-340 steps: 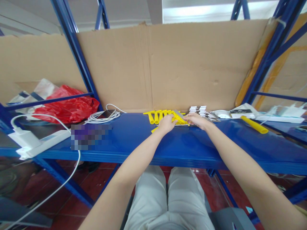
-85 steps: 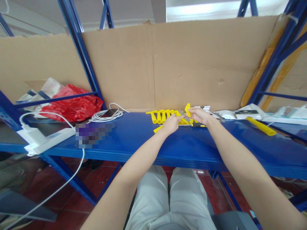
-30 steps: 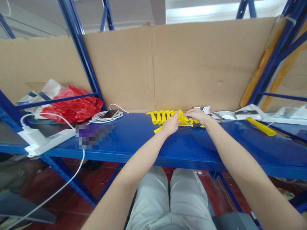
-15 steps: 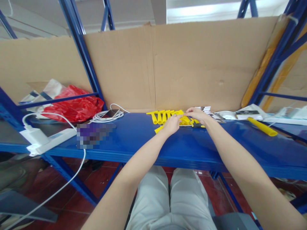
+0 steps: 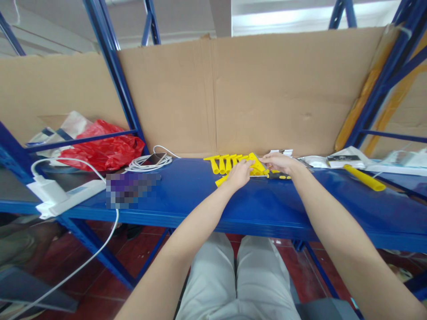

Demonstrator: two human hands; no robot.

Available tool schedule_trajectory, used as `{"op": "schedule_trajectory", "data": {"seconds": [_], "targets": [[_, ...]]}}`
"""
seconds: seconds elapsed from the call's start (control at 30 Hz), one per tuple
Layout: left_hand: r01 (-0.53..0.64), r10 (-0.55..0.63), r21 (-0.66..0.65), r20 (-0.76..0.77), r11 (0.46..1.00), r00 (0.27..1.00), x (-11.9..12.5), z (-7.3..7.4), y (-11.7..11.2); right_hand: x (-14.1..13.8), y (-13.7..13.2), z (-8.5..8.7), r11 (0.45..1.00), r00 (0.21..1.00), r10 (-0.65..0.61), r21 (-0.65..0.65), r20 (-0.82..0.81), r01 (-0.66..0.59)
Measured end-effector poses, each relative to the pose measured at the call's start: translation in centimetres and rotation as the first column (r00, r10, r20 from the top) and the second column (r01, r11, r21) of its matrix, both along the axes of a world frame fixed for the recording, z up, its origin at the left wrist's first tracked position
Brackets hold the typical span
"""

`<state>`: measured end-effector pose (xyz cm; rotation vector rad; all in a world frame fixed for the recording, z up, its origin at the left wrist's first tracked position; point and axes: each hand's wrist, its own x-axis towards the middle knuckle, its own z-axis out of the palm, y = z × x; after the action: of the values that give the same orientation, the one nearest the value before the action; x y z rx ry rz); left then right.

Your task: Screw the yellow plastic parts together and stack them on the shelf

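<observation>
My left hand (image 5: 239,174) is closed around a yellow plastic scraper (image 5: 256,163). Its round handle sticks out below the palm, and its wide head points up to the right. At that head's right edge, the fingertips of my right hand (image 5: 279,162) pinch something thin and greyish, like a small blade; its full shape is too small to make out. Just under my right hand lies a screwdriver (image 5: 279,176) with a black and yellow handle, its shaft running left. A row of several like yellow scrapers (image 5: 222,164) rests behind my left hand.
Another yellow scraper (image 5: 365,178) lies at right, near white packets (image 5: 347,159). To the left are a coiled white cable (image 5: 143,163), a phone (image 5: 156,158), a red plastic bag (image 5: 103,144) and a white power strip (image 5: 76,195). A cardboard sheet (image 5: 267,93) stands behind the blue shelf (image 5: 193,195).
My right hand has shifted slightly right and down, uncovering more of the yellow scraper's head. The grey piece now shows at its fingertips. My left hand stays about where it was.
</observation>
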<state>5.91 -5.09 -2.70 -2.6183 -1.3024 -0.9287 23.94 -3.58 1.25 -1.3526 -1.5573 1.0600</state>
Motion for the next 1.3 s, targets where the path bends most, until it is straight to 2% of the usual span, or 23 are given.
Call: {"op": "schedule_trajectory", "data": {"seconds": [0.2, 0.33, 0.57, 0.77, 1.0, 1.3], "targets": [[0.006, -0.007, 0.011, 0.035, 1.0, 0.999, -0.2, -0.3, 0.5, -0.1, 0.4, -0.8, 0.999, 0.997, 0.046, 0.009, -0.054, -0.045], [-0.006, 0.005, 0.006, 0.04, 1.0, 0.999, -0.3, -0.4, 0.4, -0.7, 0.5, -1.1, 0.999, 0.993, 0.035, 0.025, -0.111, -0.033], [-0.023, 0.023, -0.008, 0.039, 1.0, 0.999, -0.4, -0.4, 0.3, -1.4, -0.1, -1.2, 0.999, 0.993, -0.005, 0.041, -0.119, 0.01], [-0.029, 0.029, 0.006, 0.019, 1.0, 0.999, -0.4, 0.1, 0.0, -1.2, 0.1, -1.2, 0.999, 0.984, 0.03, 0.037, -0.175, -0.024], [-0.046, 0.046, 0.017, 0.007, 0.999, 0.999, -0.3, 0.0, 0.0, -0.3, 0.2, -1.2, 0.989, 0.988, 0.146, -0.01, -0.042, -0.147], [-0.065, 0.064, -0.015, -0.056, 0.998, 0.996, -0.4, -0.2, -0.2, -0.3, 0.0, -1.5, 0.984, 0.983, 0.175, -0.012, 0.046, -0.175]]}}
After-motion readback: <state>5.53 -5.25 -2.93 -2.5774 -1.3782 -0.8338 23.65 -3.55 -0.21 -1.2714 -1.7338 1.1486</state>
